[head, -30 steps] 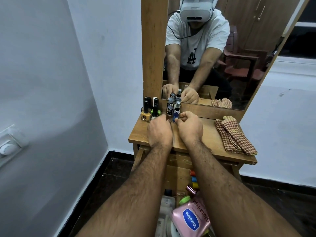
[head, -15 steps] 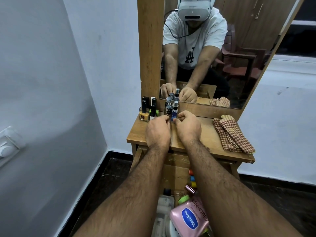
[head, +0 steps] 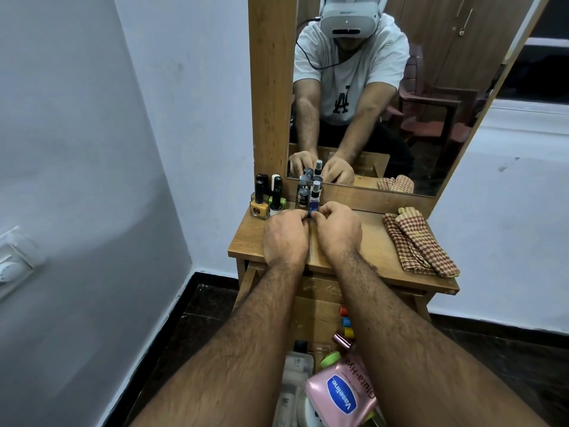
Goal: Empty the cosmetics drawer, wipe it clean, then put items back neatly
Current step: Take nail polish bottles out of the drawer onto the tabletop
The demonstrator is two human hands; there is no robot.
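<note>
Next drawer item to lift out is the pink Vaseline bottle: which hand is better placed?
Right, probably. The pink Vaseline lotion bottle lies against the right forearm, while both the right hand and left hand pinch at the small blue spray bottle.

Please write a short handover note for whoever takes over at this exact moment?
Left hand and right hand: both at the small blue bottle on the tabletop, fingers curled at its base.
Done: nail polishes and small bottles stand by the mirror.
Left: the open drawer holds the Vaseline bottle and more. Cloth lies unused; wiping and refilling remain.
</note>
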